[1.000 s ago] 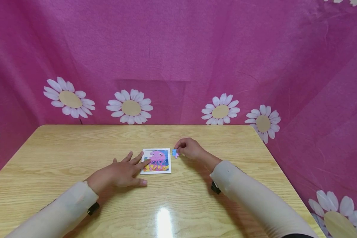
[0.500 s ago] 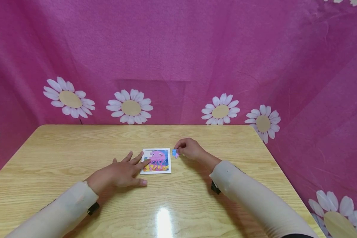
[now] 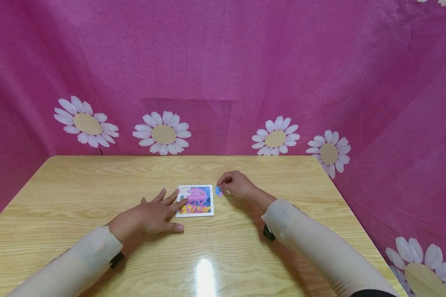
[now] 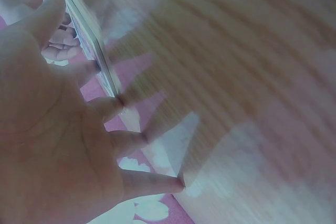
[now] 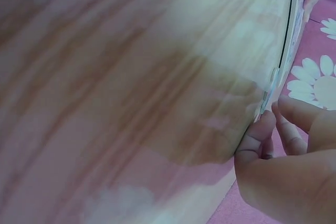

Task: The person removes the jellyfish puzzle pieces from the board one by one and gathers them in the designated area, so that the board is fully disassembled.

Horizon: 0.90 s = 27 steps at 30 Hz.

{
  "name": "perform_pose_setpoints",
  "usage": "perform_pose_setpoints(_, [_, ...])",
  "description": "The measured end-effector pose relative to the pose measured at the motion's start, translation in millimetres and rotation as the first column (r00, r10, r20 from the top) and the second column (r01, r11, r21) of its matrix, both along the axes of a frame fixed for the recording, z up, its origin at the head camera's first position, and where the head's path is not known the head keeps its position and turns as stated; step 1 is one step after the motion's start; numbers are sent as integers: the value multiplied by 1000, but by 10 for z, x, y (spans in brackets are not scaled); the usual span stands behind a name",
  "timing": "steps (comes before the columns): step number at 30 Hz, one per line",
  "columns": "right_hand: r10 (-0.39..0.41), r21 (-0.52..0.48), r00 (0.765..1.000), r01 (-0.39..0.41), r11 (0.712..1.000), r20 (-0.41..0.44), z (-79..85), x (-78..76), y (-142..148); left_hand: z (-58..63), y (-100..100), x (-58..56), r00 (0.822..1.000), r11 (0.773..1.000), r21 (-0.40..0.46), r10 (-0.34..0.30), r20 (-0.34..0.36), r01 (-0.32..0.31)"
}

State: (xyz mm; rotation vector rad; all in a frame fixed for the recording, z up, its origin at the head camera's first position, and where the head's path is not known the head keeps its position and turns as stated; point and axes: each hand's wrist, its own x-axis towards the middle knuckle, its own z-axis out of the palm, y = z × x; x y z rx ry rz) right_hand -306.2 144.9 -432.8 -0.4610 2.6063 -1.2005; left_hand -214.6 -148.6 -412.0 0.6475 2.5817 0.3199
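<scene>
Puzzle board (image 3: 197,214) on the table (image 3: 245,251), puzzle piece (image 3: 217,191) just to its right, curtain (image 3: 212,62) behind the table.

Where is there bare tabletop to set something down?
Bare patches of the wooden table: between the left hand and the left edge, between the right hand and the right edge, and between the sleeves. Crowded: between the hands, with the jellyfish puzzle and blue puzzle piece.

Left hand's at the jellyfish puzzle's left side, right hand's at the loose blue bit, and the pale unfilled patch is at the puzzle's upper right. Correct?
One slip: the pale unfilled patch is at the upper left of the jellyfish puzzle, as the head view shows. The rest holds: the left hand is at its left side, the right hand at the loose blue bit.
</scene>
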Motion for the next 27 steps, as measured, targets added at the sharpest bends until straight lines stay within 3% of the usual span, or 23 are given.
perform_pose_setpoints(11, [9,9,1000,-9,1000,-10,91,-35,-160,-12,5,-27,1000,1000,-18,-3,3,3])
perform_pose_setpoints(27, [57,-17,998,-57,998,0,129,36,-521,-39,-3,-51,1000,999,-31,-16,-4,16])
